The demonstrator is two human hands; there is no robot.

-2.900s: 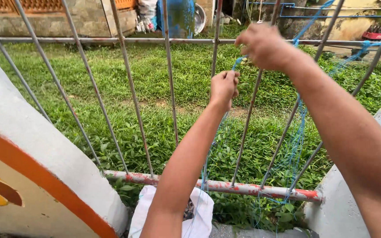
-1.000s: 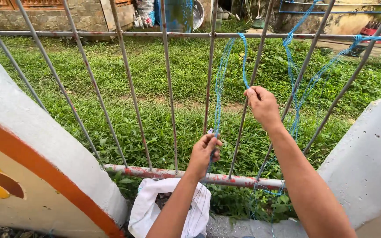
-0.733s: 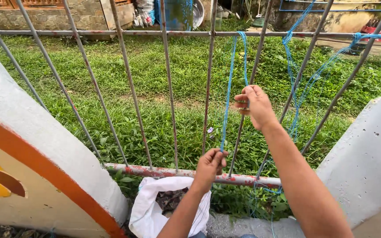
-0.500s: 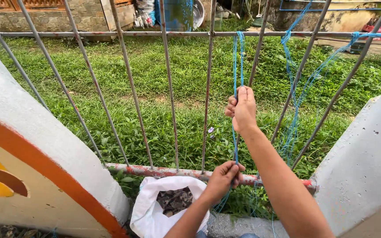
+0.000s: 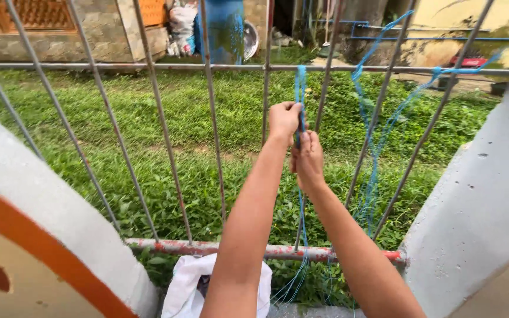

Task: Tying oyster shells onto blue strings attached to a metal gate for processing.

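Note:
A thin blue string [image 5: 300, 88] hangs from the top rail of a metal bar fence [image 5: 166, 153] and runs down past the lower rusty rail. My left hand [image 5: 284, 121] and my right hand [image 5: 308, 159] are raised together at mid-height of the fence, both pinched on this string, the left just above the right. More blue string [image 5: 378, 141] is looped across the bars to the right. The string's lower strands trail down behind my arms.
A white plastic bag [image 5: 187, 285] with dark contents sits at the fence's foot, partly hidden by my left arm. White concrete posts [image 5: 484, 194] flank the fence; the left one has an orange stripe. Beyond lie grass, a stone wall and a blue barrel [image 5: 226, 29].
My left hand has risen from the lower rail up to the right hand. Both hands now meet on the blue string at mid-height.

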